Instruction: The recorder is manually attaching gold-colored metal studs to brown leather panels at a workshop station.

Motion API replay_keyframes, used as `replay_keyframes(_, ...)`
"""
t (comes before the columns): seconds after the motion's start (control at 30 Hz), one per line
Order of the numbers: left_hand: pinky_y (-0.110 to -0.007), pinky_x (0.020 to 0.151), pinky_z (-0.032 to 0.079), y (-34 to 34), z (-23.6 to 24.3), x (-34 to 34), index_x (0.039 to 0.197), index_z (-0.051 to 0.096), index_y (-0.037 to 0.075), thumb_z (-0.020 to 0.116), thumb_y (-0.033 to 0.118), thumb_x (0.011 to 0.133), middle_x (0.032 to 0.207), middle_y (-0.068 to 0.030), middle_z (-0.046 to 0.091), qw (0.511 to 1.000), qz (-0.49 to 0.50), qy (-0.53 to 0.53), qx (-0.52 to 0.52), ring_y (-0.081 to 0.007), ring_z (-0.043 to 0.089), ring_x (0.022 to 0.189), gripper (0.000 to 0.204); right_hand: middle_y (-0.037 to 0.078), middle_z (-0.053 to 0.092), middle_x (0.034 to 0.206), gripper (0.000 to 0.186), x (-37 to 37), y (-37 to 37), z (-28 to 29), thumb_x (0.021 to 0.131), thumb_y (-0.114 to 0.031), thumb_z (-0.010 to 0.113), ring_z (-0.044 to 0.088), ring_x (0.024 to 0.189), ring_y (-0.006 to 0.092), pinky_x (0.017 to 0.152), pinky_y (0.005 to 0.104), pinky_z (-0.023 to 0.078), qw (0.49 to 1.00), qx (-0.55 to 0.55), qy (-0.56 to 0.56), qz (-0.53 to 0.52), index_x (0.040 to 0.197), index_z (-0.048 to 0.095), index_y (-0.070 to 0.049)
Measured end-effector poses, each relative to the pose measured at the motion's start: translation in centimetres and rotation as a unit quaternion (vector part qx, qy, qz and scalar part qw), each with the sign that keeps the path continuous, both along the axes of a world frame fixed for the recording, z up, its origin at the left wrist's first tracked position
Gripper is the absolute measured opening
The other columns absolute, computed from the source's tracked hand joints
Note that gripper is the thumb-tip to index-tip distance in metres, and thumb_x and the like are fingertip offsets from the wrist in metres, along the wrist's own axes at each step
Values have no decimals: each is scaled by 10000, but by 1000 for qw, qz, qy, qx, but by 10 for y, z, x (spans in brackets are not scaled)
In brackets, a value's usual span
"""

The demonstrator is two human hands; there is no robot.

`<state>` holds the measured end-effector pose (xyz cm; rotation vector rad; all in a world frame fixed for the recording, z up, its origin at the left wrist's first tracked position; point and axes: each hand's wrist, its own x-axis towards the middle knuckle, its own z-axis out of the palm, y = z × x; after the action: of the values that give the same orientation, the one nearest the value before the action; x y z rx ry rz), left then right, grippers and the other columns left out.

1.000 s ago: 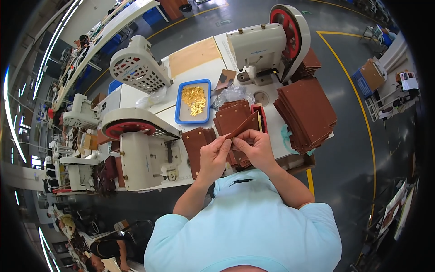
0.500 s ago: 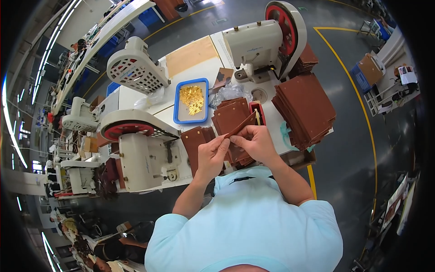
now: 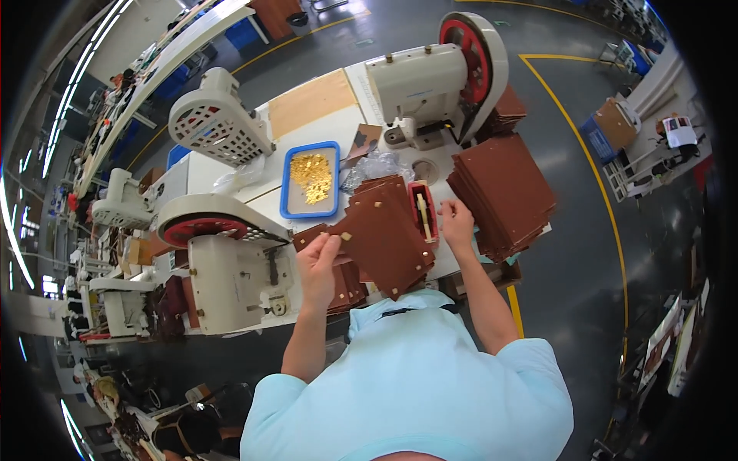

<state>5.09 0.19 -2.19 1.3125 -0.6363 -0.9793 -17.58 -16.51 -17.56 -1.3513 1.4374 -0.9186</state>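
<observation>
My left hand (image 3: 318,263) pinches the corner of a flat brown leather-like panel (image 3: 388,250), beside a small pale square on it. The panel lies tilted over a stack of similar brown panels, and other small pale marks show near its corners. Apart from the panel, my right hand (image 3: 458,223) is between a narrow red holder (image 3: 433,230) with a pale bar in it and a tall stack of brown panels (image 3: 503,196). Its fingers are loosely curled and apart, with nothing visible in them. More brown panels (image 3: 352,290) lie below my left hand.
A blue-rimmed tray (image 3: 287,180) holds many small gold pieces. Crumpled clear plastic (image 3: 377,167) lies beside it. White machines with red wheels stand at the left (image 3: 231,276) and at the back right (image 3: 419,77). A cardboard box (image 3: 507,278) sits below the table's right edge.
Both hands were together at a lifted, bent panel edge. Now the panel lies flatter, my left hand keeps its corner, and my right hand has let go and moved right.
</observation>
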Motion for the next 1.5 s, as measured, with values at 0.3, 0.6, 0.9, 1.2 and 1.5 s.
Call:
replay_keyframes(0.3, -219, 719, 541, -3, 11, 8, 1100, 663, -1, 554, 41, 969, 946, -55, 672, 980, 123, -139, -73, -80, 624, 883, 176, 143, 647, 1138, 345, -19, 15, -86, 662, -106, 765, 616, 1058, 336, 903, 407, 490, 956, 40, 214, 198, 1000, 705, -72)
replay_keyframes(0.6, -194, 662, 481, -2, 13, 4, 1004, 703, 4, 691, -29, 858, 890, -9, 642, 959, 56, -271, -58, -51, 589, 784, 151, 139, 665, 1128, 267, -38, -5, -89, 664, -173, 810, 653, 999, 280, 831, 378, 520, 943, -74, 263, 191, 884, 727, -48)
replay_keyframes(0.9, -258, 623, 495, 0, 39, 4, 1000, 721, 52, 715, -17, 782, 971, -96, 689, 889, -69, -453, -11, -183, 648, 734, 229, 71, 714, 877, 198, -24, 26, -66, 825, -176, 737, 616, 720, 97, 633, 255, 506, 964, 228, -133, -8, 756, 719, 9)
replay_keyframes(1.2, -279, 631, 502, -9, 51, 2, 962, 705, 53, 696, -17, 797, 888, -70, 679, 893, -87, -442, -28, -202, 651, 726, 180, 45, 685, 1051, 206, -36, 39, -116, 825, -174, 760, 610, 786, 86, 687, 242, 506, 977, 192, -93, 7, 796, 734, 27)
replay_keyframes(1.5, -298, 642, 510, -16, 59, -7, 960, 706, 59, 663, -9, 827, 916, -75, 657, 873, -128, -469, -40, -220, 649, 726, 155, 29, 702, 897, 182, -24, 34, -95, 820, -181, 759, 623, 763, 110, 677, 263, 503, 969, 245, -22, 8, 861, 740, -5)
